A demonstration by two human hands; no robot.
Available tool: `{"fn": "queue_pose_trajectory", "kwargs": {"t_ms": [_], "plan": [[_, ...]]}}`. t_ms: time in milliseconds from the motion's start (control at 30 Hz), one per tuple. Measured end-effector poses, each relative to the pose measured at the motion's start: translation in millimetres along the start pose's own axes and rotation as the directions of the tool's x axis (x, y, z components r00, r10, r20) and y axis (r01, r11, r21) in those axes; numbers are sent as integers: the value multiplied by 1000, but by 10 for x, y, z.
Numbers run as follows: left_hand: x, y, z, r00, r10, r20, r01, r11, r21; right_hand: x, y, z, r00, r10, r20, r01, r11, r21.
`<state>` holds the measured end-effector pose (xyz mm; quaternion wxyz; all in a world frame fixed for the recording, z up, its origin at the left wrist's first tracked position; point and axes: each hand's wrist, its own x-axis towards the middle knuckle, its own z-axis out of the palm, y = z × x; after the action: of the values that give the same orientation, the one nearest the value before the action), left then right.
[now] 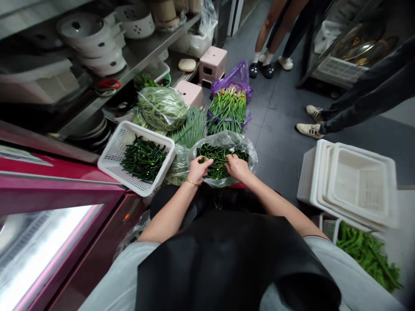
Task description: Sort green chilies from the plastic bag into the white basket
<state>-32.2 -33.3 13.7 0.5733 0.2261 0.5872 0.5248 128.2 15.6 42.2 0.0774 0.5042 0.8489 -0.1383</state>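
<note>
A clear plastic bag [251, 166] stands open in front of my lap, filled with thin dark green chili peppers [216, 160]. At the bag's left side my left hand [200, 167] is closed, and dark green peppers show between its thumb and fingers. My right hand [237, 167] reaches into the bag from the right, its fingers pinched together down at the peppers. Whatever those fingertips grip is too small to make out. To the left of my left hand, a white perforated basket [108, 153] holds a pile of the same dark green peppers [144, 159].
Beyond the bag lie bundled green stalks [228, 108] in purple plastic and a bag of pale green vegetables [162, 108]. Pink stools [213, 62] stand behind. Stacked white baskets [359, 179] and green peppers [366, 255] are at right. Shelves with pots [97, 43] line the left. Other people's legs [366, 95] are nearby.
</note>
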Motion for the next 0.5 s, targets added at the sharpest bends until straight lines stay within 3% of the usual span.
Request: {"fn": "queue_pose_trajectory", "kwargs": {"t_ms": [67, 133, 267, 367, 500], "plan": [[46, 112, -111, 999, -15, -48, 9, 993, -117, 84, -74, -20, 998, 3, -60, -5, 999, -33], [57, 225, -221, 993, 13, -118, -31, 987, -157, 201, -210, 17, 994, -87, -70, 83, 995, -56], [0, 353, -326, 987, 81, -137, -96, 990, -108, 431, -351, 118, 971, -206, 119, 221, 965, -139], [-34, 374, -329, 995, 60, -81, -69, 992, -107, 498, -71, 54, 976, -167, 138, 189, 968, -167], [-13, 284, -154, 999, -37, -4, 37, 997, -72, 420, 356, -135, 999, -3, 51, 8, 995, -102]]}}
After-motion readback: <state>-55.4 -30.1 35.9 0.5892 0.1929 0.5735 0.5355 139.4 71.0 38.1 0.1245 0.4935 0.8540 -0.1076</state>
